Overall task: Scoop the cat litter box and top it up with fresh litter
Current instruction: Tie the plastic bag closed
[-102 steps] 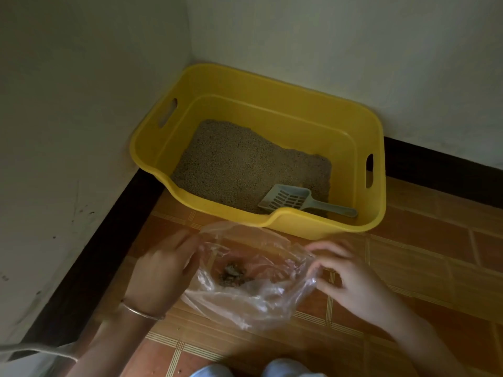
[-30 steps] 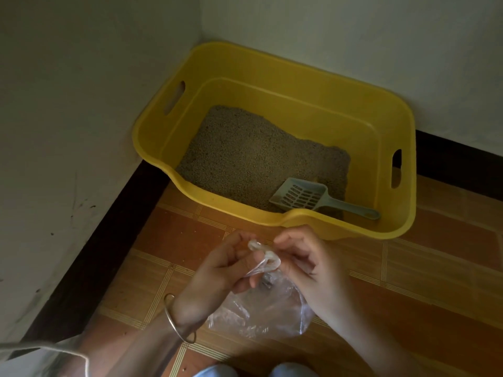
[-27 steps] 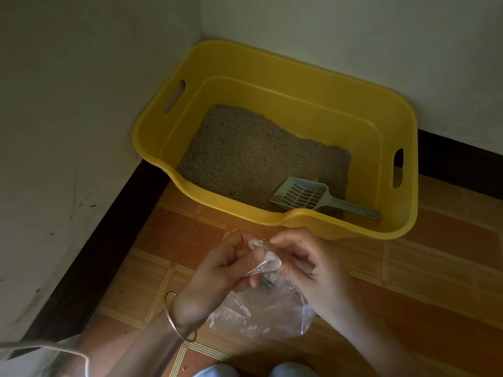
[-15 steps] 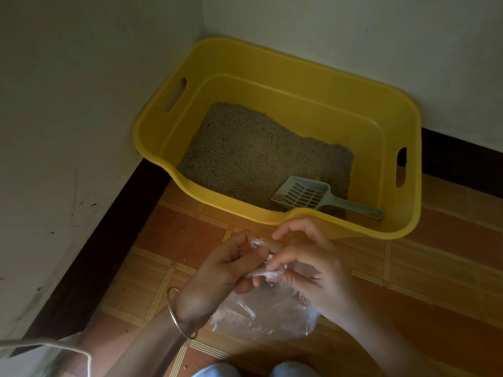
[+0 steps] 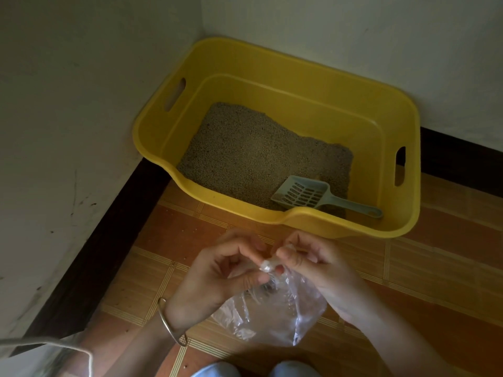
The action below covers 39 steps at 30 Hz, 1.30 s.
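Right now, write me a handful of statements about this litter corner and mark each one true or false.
1. The grey slotted scoop lies inside the yellow litter box. True.
2. The left hand and the right hand both pinch the clear plastic bag. True.
3. The bag's mouth is spread wide open. False: its neck is bunched tight between the fingers.
4. The metal bangle is on the right wrist. False: it is on the left wrist.
5. The litter box stands in the room's corner. True.
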{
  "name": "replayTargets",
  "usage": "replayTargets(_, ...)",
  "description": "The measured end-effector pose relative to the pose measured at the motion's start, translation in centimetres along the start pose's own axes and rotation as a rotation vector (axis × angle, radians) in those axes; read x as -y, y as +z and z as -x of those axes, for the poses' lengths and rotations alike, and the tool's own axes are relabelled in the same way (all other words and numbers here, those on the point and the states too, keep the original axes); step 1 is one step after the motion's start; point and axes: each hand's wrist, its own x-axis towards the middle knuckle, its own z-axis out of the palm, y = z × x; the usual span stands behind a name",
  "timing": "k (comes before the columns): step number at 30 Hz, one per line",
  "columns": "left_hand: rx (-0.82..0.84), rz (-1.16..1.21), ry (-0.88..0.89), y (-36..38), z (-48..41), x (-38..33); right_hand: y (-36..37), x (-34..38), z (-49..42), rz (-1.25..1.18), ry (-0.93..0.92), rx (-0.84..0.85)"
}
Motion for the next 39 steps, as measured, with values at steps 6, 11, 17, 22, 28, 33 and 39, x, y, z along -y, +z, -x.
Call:
replayTargets(6, 0.034, -0.214, 0.015, -0.8, 0.2, 0.1, 0.3, 0.9, 0.2, 0.126, 0.043, 0.039)
replayTargets(11, 0.011, -0.237, -0.039, -0.8, 0.3, 0.3, 0.1, 0.7, 0.4, 0.404, -0.044, 0.001)
replayTargets(17, -0.126, -0.099, -0.19, -0.8, 0.1, -0.2, 0.4, 0.5, 0.4, 0.667, -0.368, -0.116)
replayTargets(22, -0.066, -0.099, -0.3, -0.8, -0.3, -0.2, 0.9, -0.3, 0.2, 0.713, -0.61, -0.221)
replayTargets(28, 0.0, -0.051, -0.37, -0.6, -0.4, 0.0, 0.8, -1.4, 0.1, 0.837, -0.722, -0.298)
replayTargets(33, -0.034, -0.018, -0.353, -0.7, -0.2, -0.1, 0.6, -1.4, 0.0, 0.779, -0.715, -0.337)
replayTargets(39, -0.138, 0.049, -0.274, -0.2, -0.3, -1.1, 0.4, -1.4, 0.3, 0.704, -0.659, -0.345)
